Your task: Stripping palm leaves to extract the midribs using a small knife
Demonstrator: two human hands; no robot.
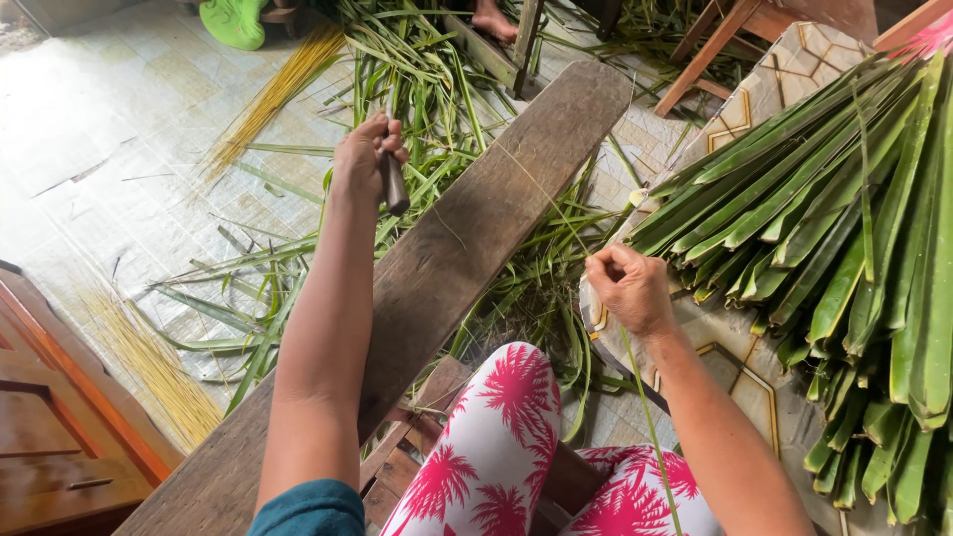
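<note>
Lower left of frame: yellow leaf midribs [159, 372] lie loose on the floor, partly cut off by a wooden cabinet [60, 427]. Left hand [362, 159] is clenched around a dark knife handle [394, 184]; the blade is hidden. A wooden plank [467, 248] runs diagonally through centre. Right hand [627, 288] pinches a thin green leaf strip [650, 417], possibly a midrib. Far right: stacked palm leaves [844, 248], cut off by the edge.

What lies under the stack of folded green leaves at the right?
The stack of green leaves rests on a patterned mat with gold hexagon lines, bare at its top and near the right hand. What the mat lies on is hidden by the leaves and the mat itself.
</note>
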